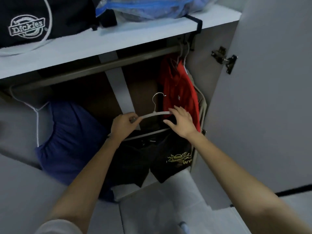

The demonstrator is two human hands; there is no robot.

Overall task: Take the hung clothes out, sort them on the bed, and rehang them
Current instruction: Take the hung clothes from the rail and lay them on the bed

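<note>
Head view: hanger [157, 114] between left hand [125, 124] (pinch) and right hand [181, 121]

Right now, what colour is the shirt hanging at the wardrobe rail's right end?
The shirt is red, seen best in the head view.

two hands [125, 124] [181, 123], one rail [101, 68], one red shirt [179, 92]

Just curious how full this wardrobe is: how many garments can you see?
4: a blue garment at left, black printed shorts on the white plastic hanger in the left hand, a red shirt at right, a beige garment behind it. Others may be hidden.
</note>
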